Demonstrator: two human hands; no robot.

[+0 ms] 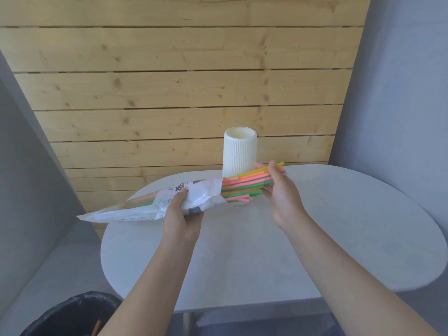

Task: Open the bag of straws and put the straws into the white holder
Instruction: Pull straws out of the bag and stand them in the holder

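Observation:
A white plastic bag (145, 207) of straws lies nearly level above the round table, its open mouth facing right. My left hand (180, 212) grips the bag around its middle from below. A bundle of pink, green, orange and yellow straws (244, 184) sticks out of the mouth. My right hand (278, 187) holds the straws' free ends, fingers curled around them. The white ribbed holder (239, 151) stands upright just behind the straws, at the table's far edge, and looks empty from here.
The pale round table (291, 238) spreads under both arms. A wooden plank wall (181, 93) rises right behind it, with grey panels on both sides. A black-lined bin (72, 314) sits on the floor at the lower left.

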